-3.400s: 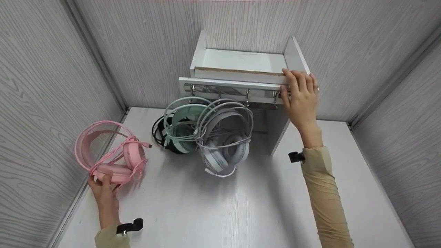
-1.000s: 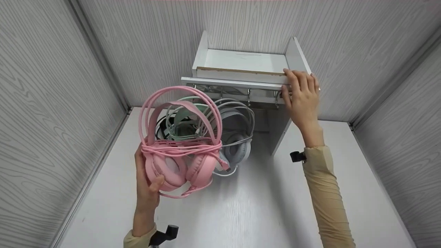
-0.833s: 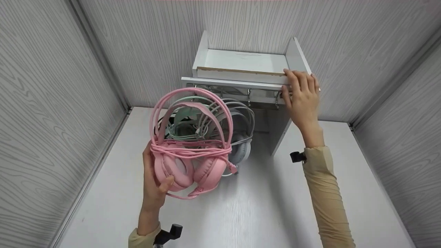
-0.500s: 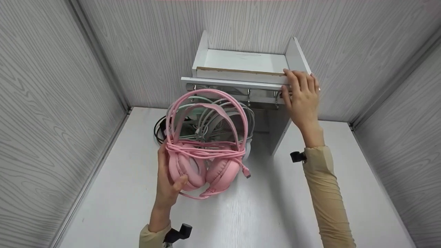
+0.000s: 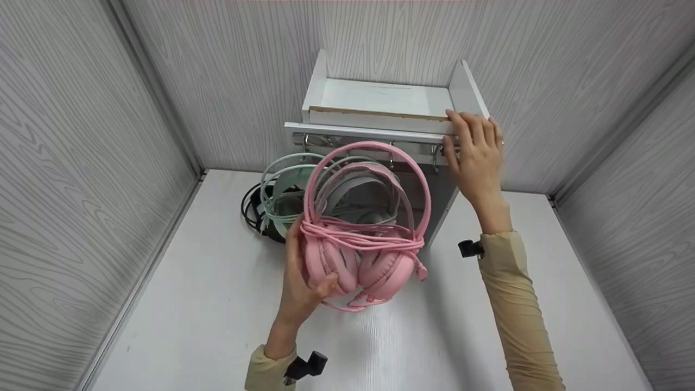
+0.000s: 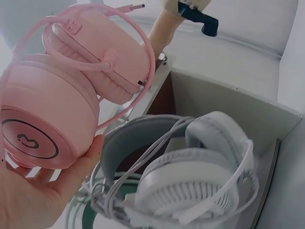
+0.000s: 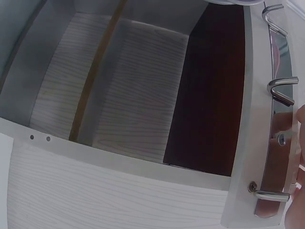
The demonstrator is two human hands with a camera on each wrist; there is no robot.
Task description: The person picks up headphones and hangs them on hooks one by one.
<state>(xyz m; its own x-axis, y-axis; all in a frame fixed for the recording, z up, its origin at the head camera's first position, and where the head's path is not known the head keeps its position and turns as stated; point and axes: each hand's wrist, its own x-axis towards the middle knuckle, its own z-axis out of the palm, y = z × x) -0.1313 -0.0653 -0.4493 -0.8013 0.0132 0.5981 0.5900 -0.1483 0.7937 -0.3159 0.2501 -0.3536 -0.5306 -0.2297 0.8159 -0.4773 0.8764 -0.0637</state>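
We should hold the pink headset (image 5: 386,274) upright, band (image 5: 370,145) above our left hand (image 5: 303,290) gripping one ear cup (image 5: 326,263), the fingers of our right hand (image 5: 475,160) grasping the rack (image 5: 374,131) steady.

The table (image 5: 206,304) and the shelf unit (image 5: 380,98) are overlooked from above by the head camera, which is aimed forward and down from some way back. From the left wrist, the pink headphones (image 6: 45,112) are seen at close range, at the left of the frame. From the right wrist, the hook rail (image 7: 280,119) is viewed near the right edge. The headphones are shared by the head and left-wrist views, the rail by the head and right-wrist views.
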